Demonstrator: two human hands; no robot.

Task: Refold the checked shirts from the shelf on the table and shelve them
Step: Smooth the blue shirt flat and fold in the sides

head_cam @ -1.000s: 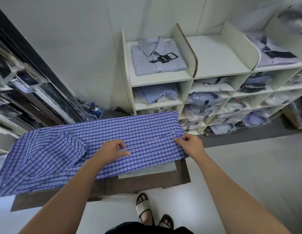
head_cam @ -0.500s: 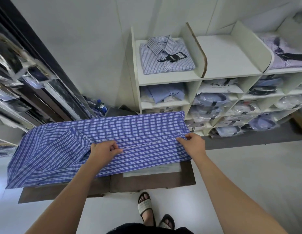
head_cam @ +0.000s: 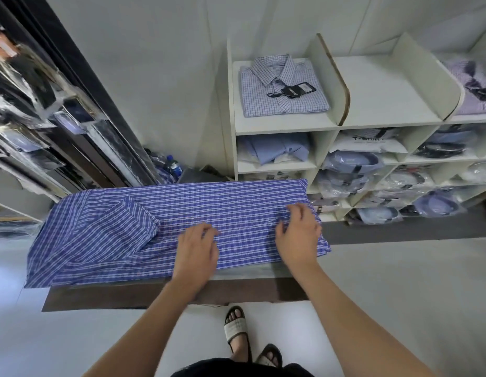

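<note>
A blue checked shirt [head_cam: 209,208] lies spread lengthwise over the dark brown table [head_cam: 127,295], one sleeve folded across its left part. My left hand [head_cam: 197,248] rests flat on the middle of the shirt, fingers straight. My right hand [head_cam: 299,238] lies on the shirt's right end with fingers spread and lightly bent, holding nothing that I can see. A folded light checked shirt [head_cam: 285,104] with a black tag sits in the left top bay of the white shelf [head_cam: 386,91]; the bay beside it holds nothing.
A pale purple folded shirt [head_cam: 475,88] lies in the top right bay. Lower cubbies [head_cam: 358,164] hold bagged shirts. Bagged garments hang on a rack [head_cam: 46,118] at left. A blue bottle [head_cam: 173,165] stands on the floor behind the table. My sandalled feet [head_cam: 236,327] are below.
Both hands have let go of the pinched fold line and now lie open on the fabric. The left hand has shifted right towards the middle; the camera has tilted slightly.
</note>
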